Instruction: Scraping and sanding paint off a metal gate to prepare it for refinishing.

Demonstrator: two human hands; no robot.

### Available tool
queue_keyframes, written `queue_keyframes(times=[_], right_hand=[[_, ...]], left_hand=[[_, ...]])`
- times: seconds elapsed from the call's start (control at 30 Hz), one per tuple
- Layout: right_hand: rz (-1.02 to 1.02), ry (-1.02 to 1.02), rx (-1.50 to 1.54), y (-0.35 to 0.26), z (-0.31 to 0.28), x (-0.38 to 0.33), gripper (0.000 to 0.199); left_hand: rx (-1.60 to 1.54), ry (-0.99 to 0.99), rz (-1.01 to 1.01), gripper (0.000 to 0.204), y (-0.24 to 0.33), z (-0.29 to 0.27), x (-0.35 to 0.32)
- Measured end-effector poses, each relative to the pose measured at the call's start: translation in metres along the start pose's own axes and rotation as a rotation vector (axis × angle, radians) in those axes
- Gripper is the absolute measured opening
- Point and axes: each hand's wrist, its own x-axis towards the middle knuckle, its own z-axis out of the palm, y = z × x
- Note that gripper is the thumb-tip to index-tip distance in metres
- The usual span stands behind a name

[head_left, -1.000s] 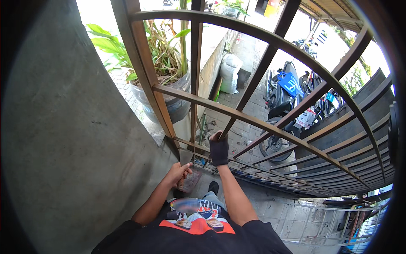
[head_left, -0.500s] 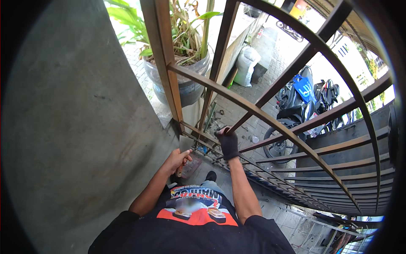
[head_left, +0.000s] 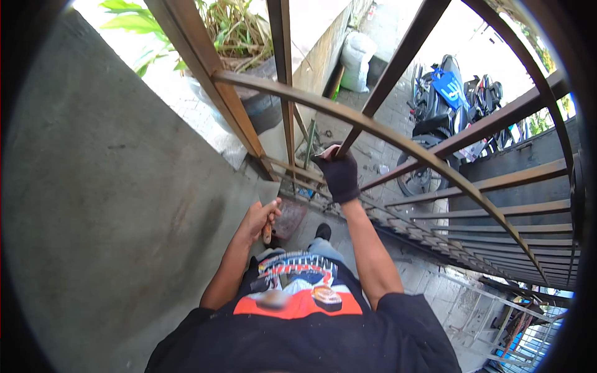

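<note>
The gate (head_left: 298,97) and both hands sit higher in my frame than half a second ago; my grips look the same, so the work seems unbroken. On one bar (head_left: 395,71), near centre, my gloved right hand (head_left: 340,175) is wrapped tight. Lower left of it, my left hand (head_left: 259,219) clamps the scraper (head_left: 267,234), blade pointing up-frame.

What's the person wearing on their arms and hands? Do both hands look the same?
No, they don't match. The right hand has a dark, black-looking glove that stops at the wrist, while the left hand has no glove. The short black sleeves look plain and leave both forearms uncovered. I can't see a watch or bracelet.
</note>
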Motion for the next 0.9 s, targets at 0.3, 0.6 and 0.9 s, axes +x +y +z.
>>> queue_keyframes(times=[0.3, 0.6, 0.9], right_hand=[[-0.068, 0.212, -0.08, 0.045, 0.011, -0.001, 0.03], [-0.201, 0.152, -0.073, -0.092, -0.005, 0.018, 0.038], [-0.119, 0.095, -0.066, -0.113, -0.007, 0.017, 0.03]], left_hand=[[0.092, -0.035, 0.004, 0.03, 0.018, 0.024, -0.007], [0.047, -0.085, 0.147, 0.028, 0.024, 0.029, -0.004], [0.282, -0.034, 0.104, 0.024, 0.031, 0.032, 0.009]])
